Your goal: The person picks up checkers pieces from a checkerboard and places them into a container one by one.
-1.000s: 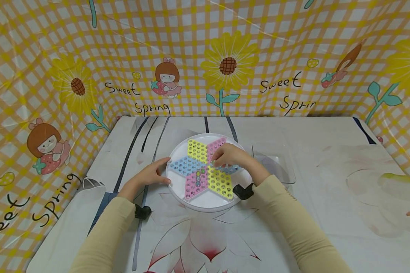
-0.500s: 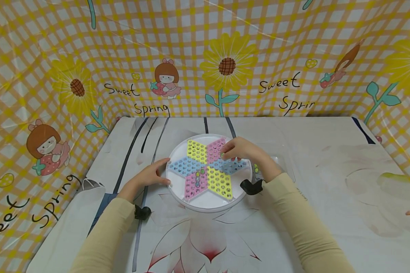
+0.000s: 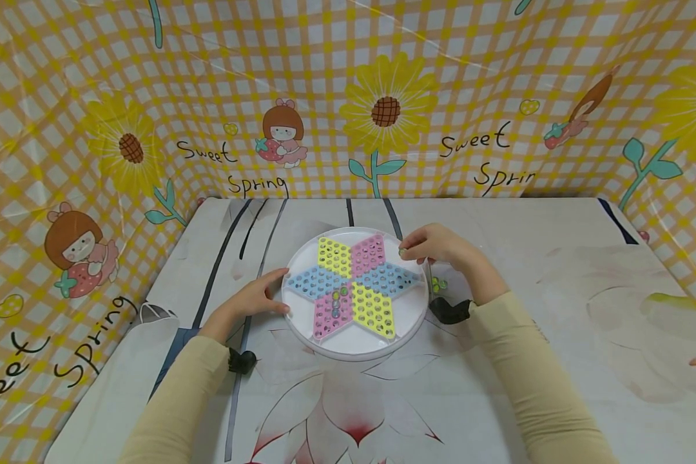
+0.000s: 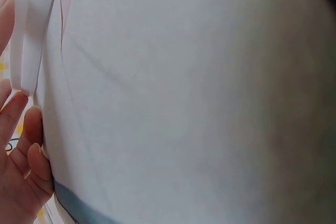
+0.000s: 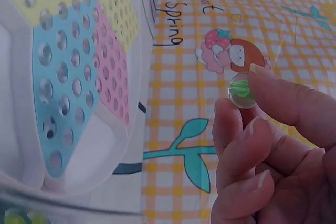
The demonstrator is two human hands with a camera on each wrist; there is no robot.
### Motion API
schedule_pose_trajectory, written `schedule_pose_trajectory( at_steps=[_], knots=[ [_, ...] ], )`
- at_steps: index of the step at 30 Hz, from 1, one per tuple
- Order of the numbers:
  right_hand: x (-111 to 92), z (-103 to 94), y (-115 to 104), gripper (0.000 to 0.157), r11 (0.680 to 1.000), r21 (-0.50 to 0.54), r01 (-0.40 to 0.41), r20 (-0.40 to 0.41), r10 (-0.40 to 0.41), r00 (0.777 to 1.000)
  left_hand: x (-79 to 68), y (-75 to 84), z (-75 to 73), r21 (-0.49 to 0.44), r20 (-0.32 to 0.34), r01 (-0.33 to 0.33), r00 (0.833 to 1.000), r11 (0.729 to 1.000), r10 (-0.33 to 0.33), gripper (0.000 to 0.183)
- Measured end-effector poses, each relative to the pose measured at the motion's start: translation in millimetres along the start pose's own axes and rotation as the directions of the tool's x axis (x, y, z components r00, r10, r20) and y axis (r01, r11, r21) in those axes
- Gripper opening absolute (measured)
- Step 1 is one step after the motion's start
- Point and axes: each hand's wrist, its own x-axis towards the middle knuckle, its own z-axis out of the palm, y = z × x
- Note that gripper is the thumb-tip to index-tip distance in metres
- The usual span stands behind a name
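A round white Chinese checkers board (image 3: 301, 322) with a pink, yellow and blue star lies on the table. Several marbles (image 3: 336, 305) sit in holes of its near pink point. My left hand (image 3: 255, 296) rests spread at the board's left rim, thumb and fingertips against it. In the left wrist view, fingers (image 4: 32, 124) lie beside the white rim. My right hand (image 3: 437, 245) is over the board's right edge. Its thumb and finger pinch a clear marble with a green swirl (image 5: 240, 92), as the right wrist view shows.
Green-yellow marbles (image 3: 439, 284) lie in a clear tray right of the board, partly hidden behind the right forearm. A white, dark-patterned cloth (image 3: 586, 309) covers the table. A checkered sunflower curtain (image 3: 325, 84) hangs around the back and sides.
My right hand has moved from the board's middle to the right, past its rim, carrying the green marble. Marbles in the tray have come into view. The left hand has stayed put.
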Motion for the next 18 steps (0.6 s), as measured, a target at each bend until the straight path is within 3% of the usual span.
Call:
schedule_pose_trajectory(
  at_steps=[18],
  knots=[
    [-17.2, -26.0, 21.1, 0.034, 0.998, 0.022, -0.053, -0.073, 0.054, 0.996, -1.2, 1.6, -0.2, 0.014, 0.003, 0.007, 1.000, 1.000, -0.007, 0.089]
  ],
)
